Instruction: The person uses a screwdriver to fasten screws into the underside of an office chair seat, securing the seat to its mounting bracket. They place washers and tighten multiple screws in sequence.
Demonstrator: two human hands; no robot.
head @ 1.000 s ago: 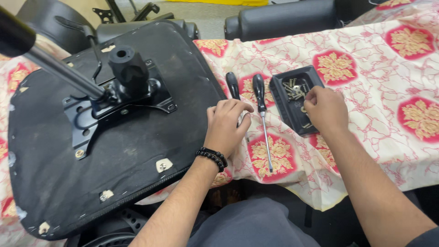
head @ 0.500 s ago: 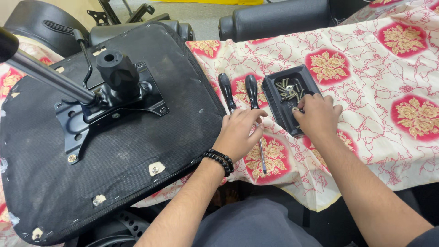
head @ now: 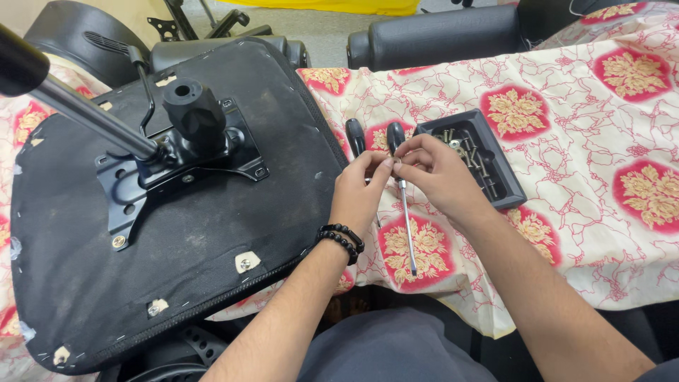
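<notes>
A red-flowered cloth covers the surface (head: pixel 580 212). Above it the left hand (head: pixel 361 191) and right hand (head: pixel 435 173) meet fingertip to fingertip, pinching something small; the screwdriver (head: pixel 404 205) lies just beneath, its shaft pointing toward the person.

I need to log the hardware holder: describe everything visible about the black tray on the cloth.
The black tray is a small rectangular dish, plastic by its look, with raised sloping walls and rounded corners. It lies flat, turned at an angle, on the red-and-cream flowered cloth, just right of two screwdrivers. Loose metal screws lie in it. The right hand overlaps its near left edge; whether it touches cannot be told.
</notes>
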